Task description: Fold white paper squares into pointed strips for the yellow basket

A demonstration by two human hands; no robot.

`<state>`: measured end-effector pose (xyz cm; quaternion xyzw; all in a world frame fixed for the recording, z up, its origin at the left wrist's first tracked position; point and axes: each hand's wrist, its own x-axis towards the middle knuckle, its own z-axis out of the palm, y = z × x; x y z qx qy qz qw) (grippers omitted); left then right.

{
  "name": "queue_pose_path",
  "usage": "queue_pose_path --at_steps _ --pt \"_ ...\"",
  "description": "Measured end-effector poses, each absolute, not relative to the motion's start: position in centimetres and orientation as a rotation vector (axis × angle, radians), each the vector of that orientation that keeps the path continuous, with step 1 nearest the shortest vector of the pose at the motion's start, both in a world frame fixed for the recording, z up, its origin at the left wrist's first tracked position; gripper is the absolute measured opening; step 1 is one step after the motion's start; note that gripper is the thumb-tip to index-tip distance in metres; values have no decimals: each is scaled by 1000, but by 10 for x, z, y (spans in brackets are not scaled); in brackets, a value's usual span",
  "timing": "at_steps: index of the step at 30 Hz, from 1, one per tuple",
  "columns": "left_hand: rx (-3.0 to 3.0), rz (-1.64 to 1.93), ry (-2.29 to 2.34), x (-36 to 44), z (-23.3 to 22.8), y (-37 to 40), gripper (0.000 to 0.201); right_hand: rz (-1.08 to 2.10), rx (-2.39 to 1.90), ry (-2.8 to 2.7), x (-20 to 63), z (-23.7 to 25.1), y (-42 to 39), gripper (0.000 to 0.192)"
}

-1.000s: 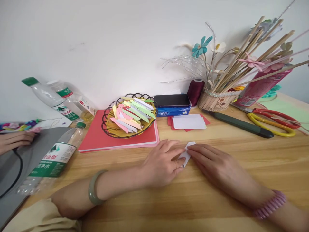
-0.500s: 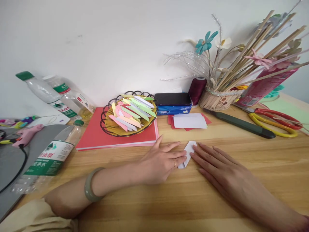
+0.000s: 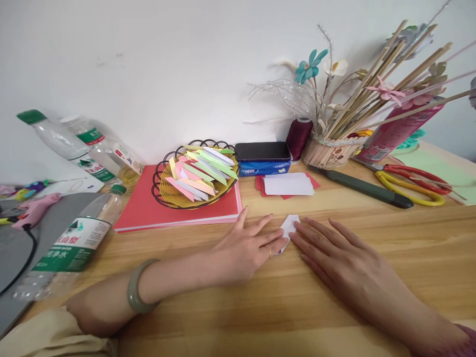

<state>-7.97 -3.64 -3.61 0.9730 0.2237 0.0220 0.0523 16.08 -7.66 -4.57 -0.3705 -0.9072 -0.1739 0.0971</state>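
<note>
A small folded piece of white paper (image 3: 291, 223) lies flat on the wooden table between my hands. My left hand (image 3: 251, 250), with a ring on one finger, has its fingers spread, and the fingertips rest on the paper's left and lower side, hiding part of it. From the other side, my right hand (image 3: 342, 260) lies flat with outstretched fingers, its fingertips touching the paper's right edge. Neither hand grips the paper. Behind them, a stack of white slips (image 3: 288, 184) sits on red slips. A yellow basket (image 3: 161, 191) with a black rim holds several folded coloured paper pieces.
Under the basket are red sheets (image 3: 134, 208). A phone (image 3: 262, 150) lies on a blue packet (image 3: 265, 167), beside a maroon thread spool (image 3: 298, 139). A dark green tool (image 3: 366, 187) and scissors (image 3: 409, 191) lie right. Plastic bottles (image 3: 80, 235) and a pink glue gun (image 3: 37, 210) are left.
The camera view has shifted slightly. Both hands stay at the folded paper; my right fingers sit a little further onto its edge.
</note>
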Motion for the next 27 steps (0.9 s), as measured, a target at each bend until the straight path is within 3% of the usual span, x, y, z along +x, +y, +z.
queue_pose_path --at_steps 14,20,27 --pt "3004 -9 518 -83 -30 -30 45 -372 -1120 -2724 165 -47 -70 51" --pt "3003 -52 514 -84 -27 -29 42 -99 -1002 -2845 154 -45 -68 65" --pt "3031 -61 457 -87 -29 -27 40 83 -1016 -2845 158 -42 -65 66"
